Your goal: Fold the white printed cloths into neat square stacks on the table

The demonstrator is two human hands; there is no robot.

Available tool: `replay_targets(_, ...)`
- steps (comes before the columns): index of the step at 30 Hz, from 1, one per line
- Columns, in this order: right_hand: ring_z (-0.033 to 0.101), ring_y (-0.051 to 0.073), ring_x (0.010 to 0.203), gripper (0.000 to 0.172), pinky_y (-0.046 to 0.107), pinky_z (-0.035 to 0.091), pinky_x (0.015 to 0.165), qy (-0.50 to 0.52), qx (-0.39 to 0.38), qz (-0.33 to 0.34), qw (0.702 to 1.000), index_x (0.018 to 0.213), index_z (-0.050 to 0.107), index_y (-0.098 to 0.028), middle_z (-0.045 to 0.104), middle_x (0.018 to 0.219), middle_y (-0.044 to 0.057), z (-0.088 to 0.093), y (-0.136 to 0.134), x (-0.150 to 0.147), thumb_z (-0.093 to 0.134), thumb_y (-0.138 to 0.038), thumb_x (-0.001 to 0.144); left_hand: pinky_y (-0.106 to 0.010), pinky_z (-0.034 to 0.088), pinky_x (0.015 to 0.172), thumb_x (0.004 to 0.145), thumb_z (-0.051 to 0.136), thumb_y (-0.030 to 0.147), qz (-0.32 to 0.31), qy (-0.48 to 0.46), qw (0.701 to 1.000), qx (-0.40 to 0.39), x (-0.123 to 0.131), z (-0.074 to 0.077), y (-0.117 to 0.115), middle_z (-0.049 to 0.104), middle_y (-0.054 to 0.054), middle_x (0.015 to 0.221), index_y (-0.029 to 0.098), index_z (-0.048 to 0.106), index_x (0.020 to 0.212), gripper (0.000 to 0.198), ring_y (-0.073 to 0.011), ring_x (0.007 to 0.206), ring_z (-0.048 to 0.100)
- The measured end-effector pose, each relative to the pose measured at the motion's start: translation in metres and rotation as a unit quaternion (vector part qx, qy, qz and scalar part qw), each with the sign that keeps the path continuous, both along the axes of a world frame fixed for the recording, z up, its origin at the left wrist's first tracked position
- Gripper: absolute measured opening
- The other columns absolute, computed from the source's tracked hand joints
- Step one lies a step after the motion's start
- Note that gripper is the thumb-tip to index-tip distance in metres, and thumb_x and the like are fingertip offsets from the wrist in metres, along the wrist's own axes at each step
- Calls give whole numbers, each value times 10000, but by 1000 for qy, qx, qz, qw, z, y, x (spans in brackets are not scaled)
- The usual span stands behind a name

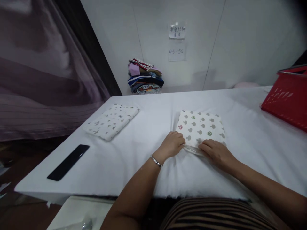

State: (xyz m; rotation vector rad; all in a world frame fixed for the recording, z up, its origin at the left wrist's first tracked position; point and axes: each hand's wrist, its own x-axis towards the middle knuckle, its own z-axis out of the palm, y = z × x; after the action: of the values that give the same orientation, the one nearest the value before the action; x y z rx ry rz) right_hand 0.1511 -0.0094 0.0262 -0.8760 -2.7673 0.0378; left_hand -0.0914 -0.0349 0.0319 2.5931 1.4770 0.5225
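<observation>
A folded white cloth [202,126], printed with gray mushrooms, a red one at its nine o'clock, green ones at eleven and four, stacked layers showing at seven, lies on the white table [148,163], toward three o'clock from mid-view

Probably a small textile workroom, though the dim edges leave it unsure: folded printed cloths [201,120] on a white-draped table [151,124], a stack of fabrics [145,78] by a panelled wall [240,38], handwritten sheets [177,34] (one reads "45-50"), a red basket [286,97].
</observation>
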Motion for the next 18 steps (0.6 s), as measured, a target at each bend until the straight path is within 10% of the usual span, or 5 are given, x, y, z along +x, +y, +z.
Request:
replay_targets(10,469,187,712,245,312,326,613,1,36,16,999,832,587,-194,555,779,47,3,-7,-7,363,-204,932,-340,382,858,915,446,275,-20,-99,989,107,23,-3,-4,604,-48,1031,194,590,1033,203,-175,978,505)
replay_targets(18,585,168,839,275,309,477,725,85,-101,30,991,963,629,-217,625,942,55,31,20,0,365,-168,907,-319,392,727,893,473,224,-42,-70,994,71,36,-15,-4,581,-38,835,205,649,836,186,-166,822,503)
